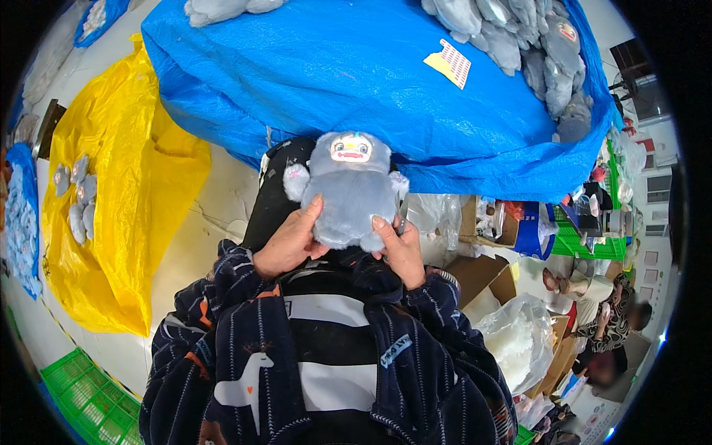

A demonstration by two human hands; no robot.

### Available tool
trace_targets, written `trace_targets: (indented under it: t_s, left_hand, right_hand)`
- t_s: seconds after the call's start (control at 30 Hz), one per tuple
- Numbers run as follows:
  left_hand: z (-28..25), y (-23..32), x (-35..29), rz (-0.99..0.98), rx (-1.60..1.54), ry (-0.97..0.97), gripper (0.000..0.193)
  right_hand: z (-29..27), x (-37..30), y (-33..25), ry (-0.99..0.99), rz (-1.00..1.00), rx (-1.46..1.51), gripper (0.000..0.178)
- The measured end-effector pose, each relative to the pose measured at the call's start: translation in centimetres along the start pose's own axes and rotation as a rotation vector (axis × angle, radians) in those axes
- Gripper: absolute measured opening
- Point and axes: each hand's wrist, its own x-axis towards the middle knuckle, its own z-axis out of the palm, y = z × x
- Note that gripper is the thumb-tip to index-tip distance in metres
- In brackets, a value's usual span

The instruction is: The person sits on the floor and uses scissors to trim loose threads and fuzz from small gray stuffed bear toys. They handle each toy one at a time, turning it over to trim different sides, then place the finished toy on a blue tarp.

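A grey plush toy with a pale face patch and white-pink paws is held face up over my lap. My left hand grips its lower left side, the thumb lying on the fur. At the lower right, my right hand pinches the toy near its foot, thumb on top and fingers underneath. A narrow dark thing shows beside my right hand's fingers, too small to make out. The toy's underside is hidden.
Ahead, a blue plastic sheet carries a heap of grey plush toys and a printed card. Several smaller plush pieces lie on a yellow sheet at left. A cardboard box and a clear bag stand right; a person sits beyond.
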Motion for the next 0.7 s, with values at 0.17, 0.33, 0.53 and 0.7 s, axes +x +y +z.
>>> trace_targets:
  t_s: [0.17,0.33,0.53,0.7]
  left_hand:
    - [-0.6,1.6,-1.4,-0.193,-0.116,-0.149,0.04]
    - [-1.9,0.8,-1.4,-0.031,0.209,-0.281,0.016]
    - [-5.5,5.7,-7.8,0.341,0.555,0.011,0.012]
    - [-14.0,13.5,-14.5,1.355,0.024,0.392,0.043]
  right_hand:
    - [0.1,-0.3,-0.2,0.044,-0.025,-0.03,0.031]
    - [1.0,-1.6,-1.3,-0.115,-0.102,-0.207,0.043]
    - [0.7,0.1,-4.6,-0.346,-0.567,-0.411,0.03]
    - [-2.6,4.0,-11.1,0.006,-0.684,-0.563,0.017]
